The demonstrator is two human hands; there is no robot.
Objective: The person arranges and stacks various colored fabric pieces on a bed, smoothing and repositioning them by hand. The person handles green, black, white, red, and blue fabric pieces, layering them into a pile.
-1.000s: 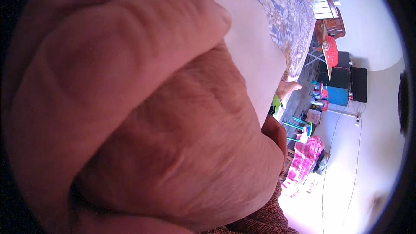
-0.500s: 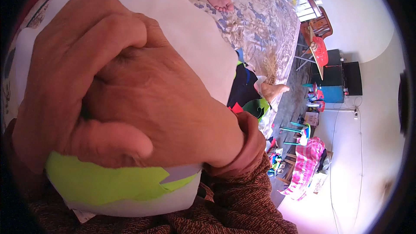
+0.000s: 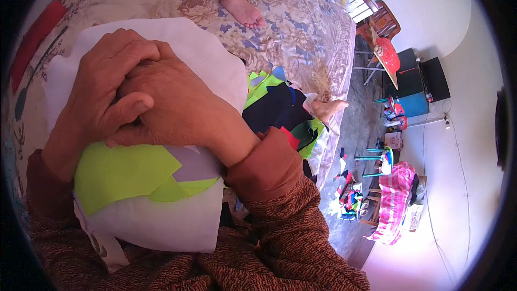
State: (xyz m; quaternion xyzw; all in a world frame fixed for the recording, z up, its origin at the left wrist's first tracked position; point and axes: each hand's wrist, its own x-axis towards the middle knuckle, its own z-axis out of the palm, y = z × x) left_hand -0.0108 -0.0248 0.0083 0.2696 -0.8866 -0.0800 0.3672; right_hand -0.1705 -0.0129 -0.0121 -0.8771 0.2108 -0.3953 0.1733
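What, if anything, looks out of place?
Multicoloured, cloth-like scraps lie strewn on the grey floor, perhaps dropped, whereas lime-green and black pieces are heaped on the floral bedsheet. Nothing odd at the clasped bare hands.

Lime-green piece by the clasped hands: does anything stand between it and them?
Nothing visible does. The left hand is folded over the right hand, and together they overlap the upper edge of the lime-green piece in this view. What lies beneath them is hidden, so I can't confirm contact.

Under the hands (image 3: 172,99) lies a sheet (image 3: 196,43); right of it, scraps (image 3: 276,109) on the bed (image 3: 309,37).
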